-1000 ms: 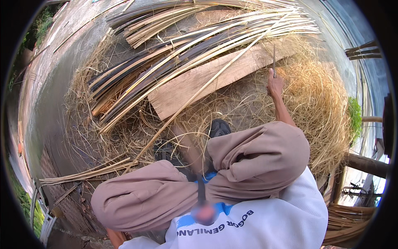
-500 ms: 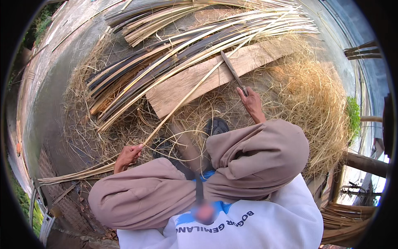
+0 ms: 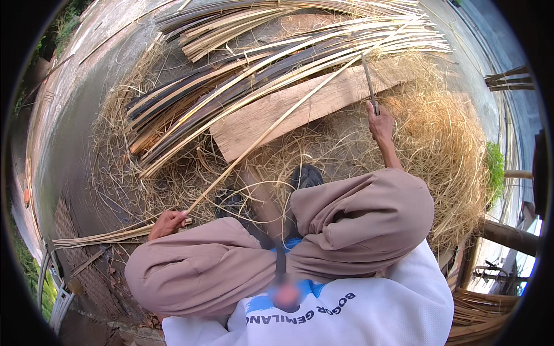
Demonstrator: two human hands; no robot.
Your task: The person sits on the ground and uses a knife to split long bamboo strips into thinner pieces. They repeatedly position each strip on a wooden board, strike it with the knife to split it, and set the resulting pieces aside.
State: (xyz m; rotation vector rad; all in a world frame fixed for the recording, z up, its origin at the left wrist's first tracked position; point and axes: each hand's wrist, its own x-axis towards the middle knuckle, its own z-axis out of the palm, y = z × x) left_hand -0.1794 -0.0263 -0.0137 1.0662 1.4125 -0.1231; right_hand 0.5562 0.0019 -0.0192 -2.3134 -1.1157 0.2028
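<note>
My left hand (image 3: 168,224) is closed on the near end of a long pale bamboo strip (image 3: 270,128), beside my left knee. From there the strip slants up to the far right, across a wide wooden board (image 3: 277,124). Out over the board's right part, my right hand (image 3: 381,126) grips a long narrow knife (image 3: 368,76) by its handle. The blade points away from me, and its tip is close to the strip; whether they touch, I cannot tell.
Bundles of split bamboo (image 3: 231,95) lie beyond the board, with another bundle (image 3: 242,34) farther back. Curled shavings (image 3: 438,138) heap up on the right. Several thin strips (image 3: 98,237) lie left of my hand. A wooden beam (image 3: 508,236) juts in at right.
My right hand has moved the knife to the right and away from me, along the strip. My left hand has drawn slightly left and toward me, still holding the strip.
</note>
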